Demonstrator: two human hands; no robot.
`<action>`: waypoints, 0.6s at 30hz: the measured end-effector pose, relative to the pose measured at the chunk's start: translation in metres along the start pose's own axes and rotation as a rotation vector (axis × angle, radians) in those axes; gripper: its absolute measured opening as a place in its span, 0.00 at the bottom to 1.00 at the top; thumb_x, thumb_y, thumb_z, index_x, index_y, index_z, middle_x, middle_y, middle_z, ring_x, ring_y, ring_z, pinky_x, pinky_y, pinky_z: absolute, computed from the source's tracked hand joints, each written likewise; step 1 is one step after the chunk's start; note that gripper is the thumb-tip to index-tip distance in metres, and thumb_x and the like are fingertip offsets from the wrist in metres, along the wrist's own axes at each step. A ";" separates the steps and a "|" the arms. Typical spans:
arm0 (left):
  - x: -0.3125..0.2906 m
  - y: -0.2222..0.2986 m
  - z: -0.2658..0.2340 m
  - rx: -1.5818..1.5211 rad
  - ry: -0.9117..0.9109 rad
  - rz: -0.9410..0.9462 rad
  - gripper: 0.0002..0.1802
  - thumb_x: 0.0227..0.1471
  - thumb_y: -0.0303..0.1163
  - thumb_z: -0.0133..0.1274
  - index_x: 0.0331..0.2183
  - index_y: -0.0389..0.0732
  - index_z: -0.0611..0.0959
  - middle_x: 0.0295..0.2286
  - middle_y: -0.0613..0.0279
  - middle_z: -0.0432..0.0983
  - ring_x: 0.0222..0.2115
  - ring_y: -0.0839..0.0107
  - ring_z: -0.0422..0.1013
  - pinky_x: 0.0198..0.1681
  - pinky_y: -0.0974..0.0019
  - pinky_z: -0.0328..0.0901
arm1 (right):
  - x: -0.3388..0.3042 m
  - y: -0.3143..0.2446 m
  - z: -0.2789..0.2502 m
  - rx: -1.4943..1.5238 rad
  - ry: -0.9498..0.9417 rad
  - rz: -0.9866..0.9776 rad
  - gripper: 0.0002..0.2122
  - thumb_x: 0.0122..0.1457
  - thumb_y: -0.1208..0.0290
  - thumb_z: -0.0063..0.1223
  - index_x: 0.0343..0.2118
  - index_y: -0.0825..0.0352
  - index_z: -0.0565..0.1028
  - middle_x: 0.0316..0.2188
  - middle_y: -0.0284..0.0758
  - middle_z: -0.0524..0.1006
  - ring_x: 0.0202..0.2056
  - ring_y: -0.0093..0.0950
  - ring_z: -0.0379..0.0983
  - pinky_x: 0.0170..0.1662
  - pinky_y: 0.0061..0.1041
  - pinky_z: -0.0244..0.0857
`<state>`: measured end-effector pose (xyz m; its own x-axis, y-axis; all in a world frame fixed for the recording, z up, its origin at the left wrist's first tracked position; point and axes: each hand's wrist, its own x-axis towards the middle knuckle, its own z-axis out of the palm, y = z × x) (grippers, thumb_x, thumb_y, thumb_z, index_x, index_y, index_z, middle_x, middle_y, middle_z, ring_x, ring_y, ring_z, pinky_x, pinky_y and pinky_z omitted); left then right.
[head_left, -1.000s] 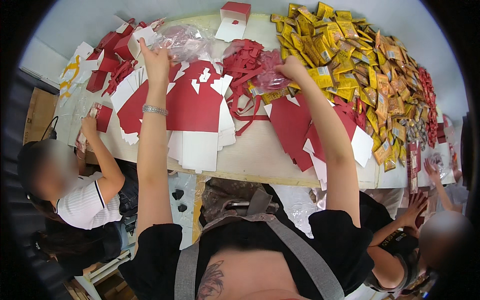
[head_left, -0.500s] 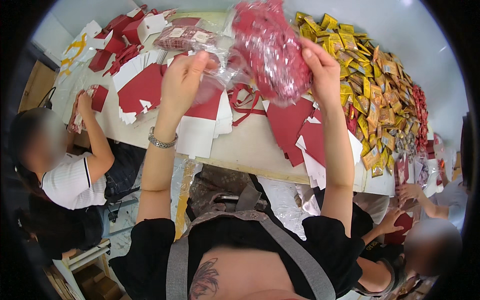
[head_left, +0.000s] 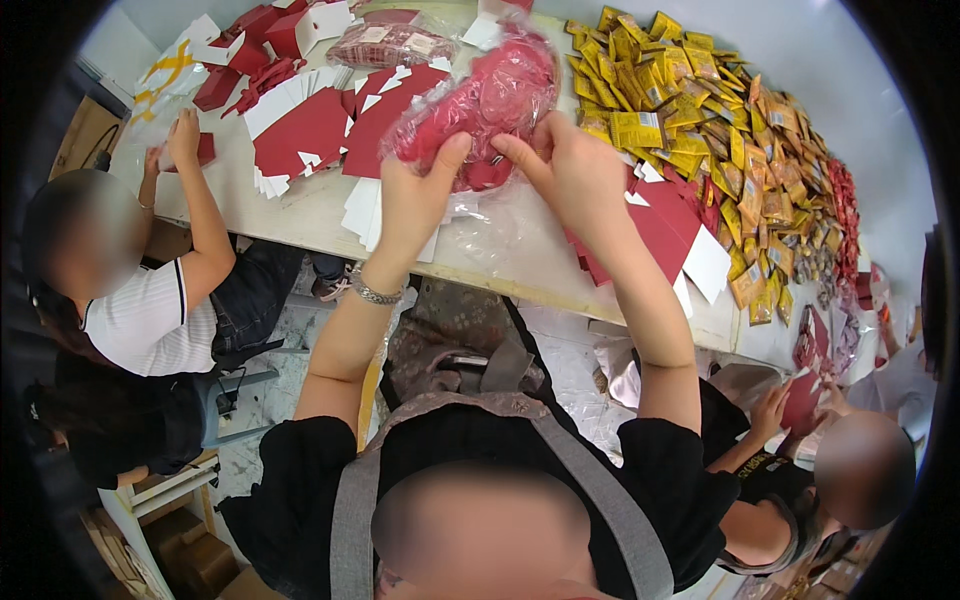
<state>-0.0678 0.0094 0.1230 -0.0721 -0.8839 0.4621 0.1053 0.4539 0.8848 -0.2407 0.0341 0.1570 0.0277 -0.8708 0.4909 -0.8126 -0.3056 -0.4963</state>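
Both my hands hold a clear plastic bag of red ribbons (head_left: 500, 95) above the table's front half. My left hand (head_left: 420, 205) grips its near left side, with the thumb on top. On the near right side, my right hand (head_left: 570, 175) pinches the plastic between thumb and fingers. The bag's contents are bunched and blurred by the shiny film. Flat red and white box blanks (head_left: 305, 135) are fanned out left of the bag, and more red blanks (head_left: 655, 235) lie beneath my right forearm.
A large heap of yellow and brown sachets (head_left: 690, 110) covers the table's right side. Folded red boxes (head_left: 270, 40) and a bagged patterned bundle (head_left: 390, 45) lie at the back left. Co-workers sit at left (head_left: 140, 290) and right (head_left: 790, 480), handling red boxes.
The bag has come lower and nearer, tilting to the left. My right hand has moved left, close to my left hand, and both now grip the bag's near side.
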 end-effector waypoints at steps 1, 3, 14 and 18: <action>-0.007 -0.009 0.003 -0.077 0.035 0.033 0.16 0.52 0.28 0.52 0.44 0.34 0.75 0.39 0.60 0.74 0.38 0.76 0.69 0.43 0.69 0.64 | 0.004 0.008 0.006 0.268 -0.091 0.060 0.17 0.56 0.59 0.53 0.17 0.67 0.71 0.12 0.31 0.68 0.17 0.22 0.65 0.24 0.24 0.63; -0.017 -0.009 0.004 -0.424 0.150 -0.108 0.24 0.54 0.27 0.49 0.52 0.36 0.67 0.48 0.55 0.67 0.46 0.69 0.66 0.49 0.65 0.63 | 0.004 0.010 0.006 0.805 -0.098 0.138 0.15 0.58 0.66 0.48 0.16 0.68 0.69 0.16 0.26 0.67 0.22 0.15 0.62 0.27 0.17 0.58; 0.015 -0.002 -0.034 -0.170 -0.240 -0.479 0.28 0.50 0.36 0.56 0.49 0.31 0.68 0.44 0.55 0.71 0.42 0.72 0.68 0.45 0.67 0.66 | 0.010 0.015 0.011 0.931 -0.354 -0.402 0.05 0.47 0.83 0.48 0.18 0.73 0.68 0.19 0.32 0.66 0.23 0.22 0.59 0.26 0.23 0.53; 0.037 -0.018 -0.017 -0.288 0.007 -0.295 0.17 0.50 0.34 0.56 0.38 0.32 0.76 0.33 0.62 0.76 0.30 0.77 0.71 0.35 0.72 0.66 | 0.025 0.064 0.037 1.195 -0.035 0.281 0.09 0.51 0.76 0.48 0.17 0.74 0.73 0.21 0.34 0.71 0.25 0.21 0.65 0.31 0.20 0.59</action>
<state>-0.0553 -0.0332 0.1232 -0.1341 -0.9725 0.1903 0.3546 0.1322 0.9256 -0.2707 -0.0216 0.1106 -0.0313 -0.9675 0.2507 0.2506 -0.2505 -0.9351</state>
